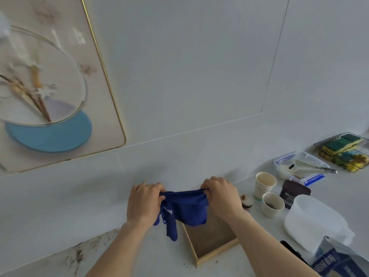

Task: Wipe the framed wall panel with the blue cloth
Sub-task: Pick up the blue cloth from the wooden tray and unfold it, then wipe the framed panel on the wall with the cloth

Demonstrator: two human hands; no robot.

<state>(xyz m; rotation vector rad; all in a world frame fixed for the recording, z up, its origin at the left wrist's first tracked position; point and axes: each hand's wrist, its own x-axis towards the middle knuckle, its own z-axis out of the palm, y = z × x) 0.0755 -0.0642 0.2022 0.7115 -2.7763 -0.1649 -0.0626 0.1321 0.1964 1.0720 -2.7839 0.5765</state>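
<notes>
The framed wall panel (60, 80) hangs at the upper left, gold-edged, with a picture of a glass bowl and a light blue disc. The blue cloth (185, 208) hangs stretched between both hands, low in the middle of the view, in front of the white wall. My left hand (144, 200) pinches its left top corner and my right hand (221, 194) pinches its right top corner. A strip of cloth dangles below the left hand. Both hands are well to the lower right of the panel and apart from it.
A shallow wooden tray (211, 238) lies on the white counter under the cloth. To the right stand two paper cups (264, 184), a dark jar (294, 193), a white tub (313, 220), a lidded plastic box (301, 168), a wire basket of sponges (345, 151) and a blue bag (339, 260). Dirt speckles the counter (79, 254) at lower left.
</notes>
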